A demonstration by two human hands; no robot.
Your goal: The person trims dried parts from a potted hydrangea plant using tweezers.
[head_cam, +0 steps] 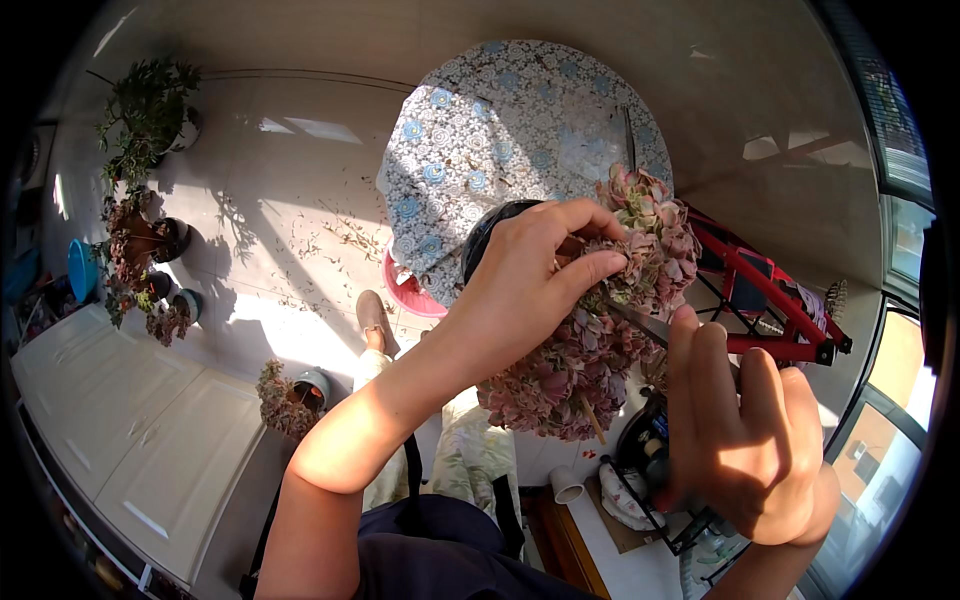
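Note:
A large potted succulent with dense pink and green rosettes (555, 382) fills the space between my hands, its dark pot (491, 229) at the edge of a round table with a flowered cloth (465, 150). My left hand (547, 262) has its thumb and fingers on the upper rosettes; what lies between the fingertips is partly hidden. On the right, my right hand (742, 427) grips a metal tool, scissors by the look of it, whose blades (637, 322) point into the plant just below my left thumb. The tool's handles are mostly hidden by my fingers.
A pink basin (409, 289) stands on the floor beside the table. Dry leaf bits (300, 247) litter the tiles. Several potted plants (150, 112) line the left side near white cabinets (112, 420). A red metal frame (765, 285) and a window are at the right.

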